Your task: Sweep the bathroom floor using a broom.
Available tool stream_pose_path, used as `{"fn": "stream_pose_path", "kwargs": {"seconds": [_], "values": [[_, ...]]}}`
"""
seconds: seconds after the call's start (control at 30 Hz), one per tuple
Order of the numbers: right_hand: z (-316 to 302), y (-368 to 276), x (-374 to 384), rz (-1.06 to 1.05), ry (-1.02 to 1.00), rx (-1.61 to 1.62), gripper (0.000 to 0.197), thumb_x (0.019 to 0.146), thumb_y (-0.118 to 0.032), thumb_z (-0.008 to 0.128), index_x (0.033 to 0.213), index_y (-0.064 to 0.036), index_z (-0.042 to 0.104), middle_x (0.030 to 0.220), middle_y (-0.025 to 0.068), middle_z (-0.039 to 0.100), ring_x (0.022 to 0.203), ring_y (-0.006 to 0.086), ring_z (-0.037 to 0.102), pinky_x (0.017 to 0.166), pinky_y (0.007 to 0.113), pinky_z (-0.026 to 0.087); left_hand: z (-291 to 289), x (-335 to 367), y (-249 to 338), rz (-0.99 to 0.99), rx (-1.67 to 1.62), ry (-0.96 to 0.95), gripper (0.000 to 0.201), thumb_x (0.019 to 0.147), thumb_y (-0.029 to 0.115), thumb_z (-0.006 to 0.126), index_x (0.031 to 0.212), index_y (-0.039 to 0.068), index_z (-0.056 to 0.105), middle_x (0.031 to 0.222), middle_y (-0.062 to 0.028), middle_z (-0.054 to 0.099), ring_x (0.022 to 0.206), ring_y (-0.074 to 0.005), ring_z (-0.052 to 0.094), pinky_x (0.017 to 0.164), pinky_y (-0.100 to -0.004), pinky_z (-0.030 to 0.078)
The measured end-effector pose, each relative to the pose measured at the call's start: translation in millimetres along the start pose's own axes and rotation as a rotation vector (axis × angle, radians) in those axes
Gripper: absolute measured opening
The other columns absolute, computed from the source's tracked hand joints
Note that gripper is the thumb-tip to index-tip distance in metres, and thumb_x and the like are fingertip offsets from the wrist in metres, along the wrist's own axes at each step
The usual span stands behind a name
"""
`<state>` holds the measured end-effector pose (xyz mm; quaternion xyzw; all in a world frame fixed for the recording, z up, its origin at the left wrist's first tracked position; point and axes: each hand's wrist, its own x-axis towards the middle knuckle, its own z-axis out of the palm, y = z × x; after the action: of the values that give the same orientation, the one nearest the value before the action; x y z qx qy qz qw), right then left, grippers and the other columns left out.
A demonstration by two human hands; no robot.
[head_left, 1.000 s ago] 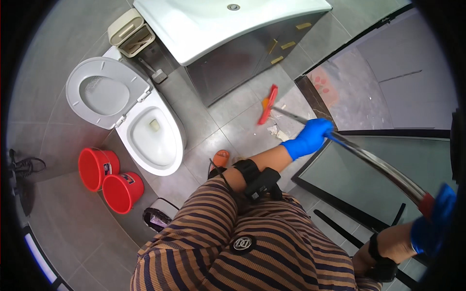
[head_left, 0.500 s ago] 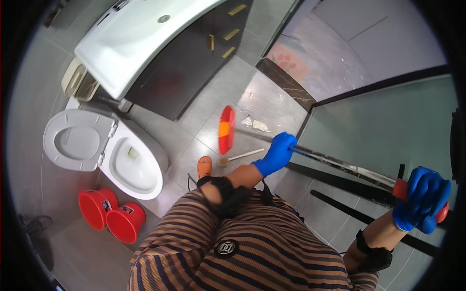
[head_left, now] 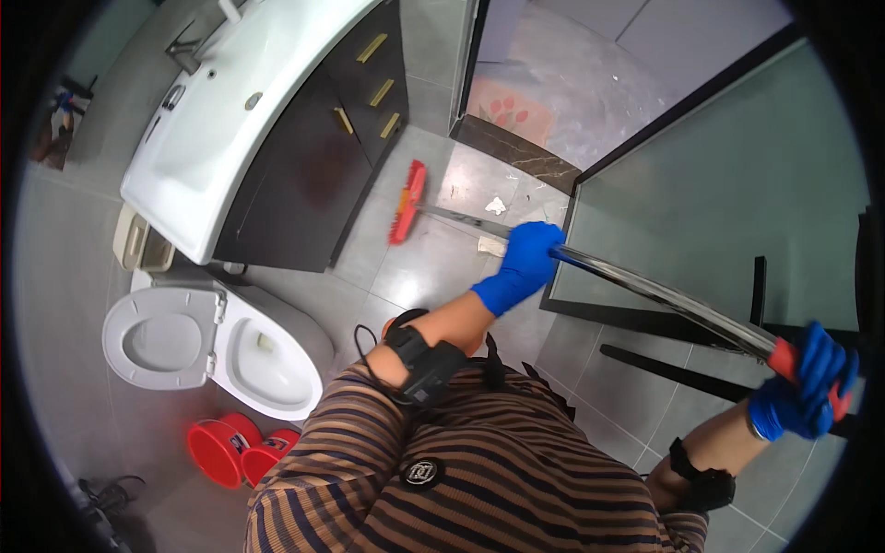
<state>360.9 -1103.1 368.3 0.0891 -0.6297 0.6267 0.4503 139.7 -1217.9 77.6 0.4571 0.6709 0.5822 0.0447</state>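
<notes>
A long-handled broom (head_left: pixel 654 288) slants across the view, its steel handle rising to the right. My left hand (head_left: pixel 532 259), in a blue rubber glove, is wrapped round the handle partway down. Higher up, my gloved right hand (head_left: pixel 811 380) grips the red end of the handle. The red and orange broom head (head_left: pixel 407 203) is on the grey tiles beside the dark vanity cabinet. Crumpled white scraps (head_left: pixel 496 205) lie on the floor right of the head, and a pale flat piece (head_left: pixel 491 246) lies close to my left hand.
At left stand a toilet (head_left: pixel 267 369) with its lid up and two red buckets (head_left: pixel 221 452). Above them is a white washbasin (head_left: pixel 235 120) on a dark cabinet (head_left: pixel 295 175). A frosted glass door (head_left: pixel 728 184) stands at right, beside a dark marble threshold (head_left: pixel 516 152).
The broom head has moved up and left, closer to the cabinet. My view has shifted, and both hands keep their hold on the handle.
</notes>
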Motion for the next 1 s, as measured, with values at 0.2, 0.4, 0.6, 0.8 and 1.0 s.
{"fn": "stream_pose_path", "kwargs": {"seconds": [0.2, 0.4, 0.6, 0.8, 1.0], "values": [[58, 117, -21, 0.324, 0.150, 0.004, 0.016, 0.050, -0.005, 0.048, 0.064, -0.0093, 0.039, 0.053, 0.0011, 0.037, 0.046, 0.0151, 0.035, 0.052, 0.030, 0.026, -47, -20, -101, -0.224, 0.365, -0.199, 0.013, 0.059, -0.003, 0.045, 0.066, 0.006, 0.049, 0.062, -0.0150, 0.048, 0.067, -0.0337, 0.046, 0.057, -0.0397, 0.036], [57, 94, 34, 0.188, 0.162, -0.180, 0.019, 0.051, -0.007, 0.051, 0.061, -0.0117, 0.036, 0.052, -0.0011, 0.037, 0.043, 0.0113, 0.033, 0.051, 0.026, 0.026, -1, 23, -88, -0.126, 0.116, -0.237, 0.010, 0.059, -0.001, 0.046, 0.067, 0.006, 0.048, 0.063, -0.0143, 0.048, 0.065, -0.0329, 0.047, 0.057, -0.0400, 0.036], [60, 83, 74, 0.092, 0.234, -0.184, 0.017, 0.053, -0.009, 0.051, 0.061, -0.0117, 0.036, 0.051, -0.0008, 0.037, 0.043, 0.0108, 0.032, 0.053, 0.023, 0.028, -33, 95, -77, 0.018, 0.023, -0.262, 0.007, 0.060, 0.000, 0.043, 0.063, 0.006, 0.046, 0.063, -0.0141, 0.048, 0.064, -0.0328, 0.047, 0.056, -0.0402, 0.036], [101, 196, 73, 0.351, 0.220, -0.152, 0.013, 0.050, -0.001, 0.047, 0.061, -0.0052, 0.040, 0.052, 0.0034, 0.038, 0.048, 0.0168, 0.036, 0.052, 0.030, 0.027, -50, 95, -192, -0.124, 0.235, -0.324, 0.013, 0.057, -0.003, 0.046, 0.066, 0.006, 0.049, 0.065, -0.0160, 0.049, 0.065, -0.0339, 0.047, 0.057, -0.0391, 0.037], [81, 105, 100, 0.075, 0.335, -0.381, 0.020, 0.047, -0.006, 0.050, 0.057, -0.0126, 0.035, 0.048, -0.0029, 0.036, 0.045, 0.0105, 0.034, 0.049, 0.025, 0.025, -11, 133, -101, 0.001, -0.060, -0.518, 0.005, 0.061, 0.004, 0.045, 0.064, 0.007, 0.048, 0.063, -0.0152, 0.049, 0.064, -0.0336, 0.047, 0.056, -0.0405, 0.036]]}}
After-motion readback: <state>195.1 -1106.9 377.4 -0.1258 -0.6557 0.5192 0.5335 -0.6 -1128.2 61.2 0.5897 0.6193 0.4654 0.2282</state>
